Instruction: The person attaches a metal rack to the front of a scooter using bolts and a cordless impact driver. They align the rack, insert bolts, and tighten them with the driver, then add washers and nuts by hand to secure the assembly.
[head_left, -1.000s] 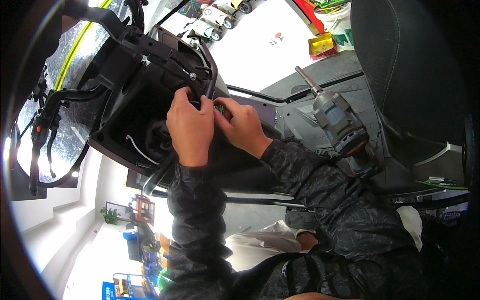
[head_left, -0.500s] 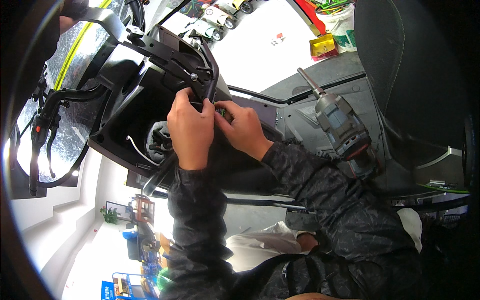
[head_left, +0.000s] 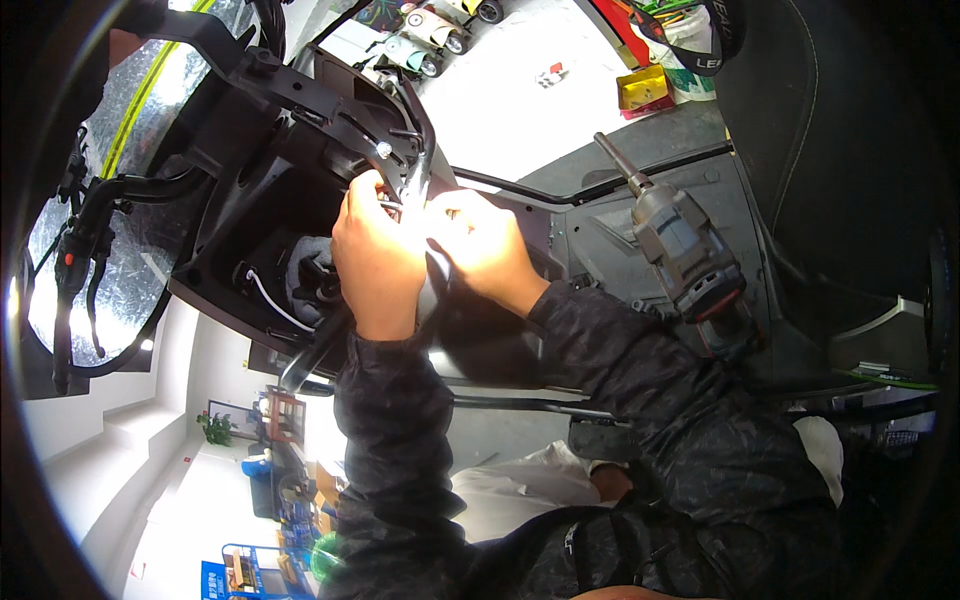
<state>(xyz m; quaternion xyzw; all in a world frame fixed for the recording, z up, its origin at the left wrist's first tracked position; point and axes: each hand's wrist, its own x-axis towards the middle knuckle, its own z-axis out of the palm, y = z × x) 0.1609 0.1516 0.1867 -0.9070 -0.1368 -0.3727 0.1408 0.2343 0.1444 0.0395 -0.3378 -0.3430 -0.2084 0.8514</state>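
Observation:
My left hand (head_left: 376, 262) is closed beside a black metal bar (head_left: 424, 128) on the front body of a small vehicle, fingertips bent inward. Close by on its right, my right hand (head_left: 488, 243) curls its fingers toward the same spot, thumb and fingers pinched together. Strong glare washes out the fingertips, so whatever lies between them cannot be made out. Just left of the hands is an open dark compartment (head_left: 225, 262) with a grey cloth-like bundle (head_left: 305, 275) and a white cable (head_left: 275, 306) in it.
A cordless impact wrench (head_left: 680, 245) lies on the vehicle's floor to the right. Beyond it stand a black seat (head_left: 800, 130), a yellow and red box (head_left: 643, 92) and a white bucket (head_left: 692, 85). Handlebars (head_left: 100, 225) curve at the left, near a windshield (head_left: 150, 110).
Bright light now falls on both hands and the bar. A dark strap has come into view near the bucket at top right. The hands stay at nearly the same place.

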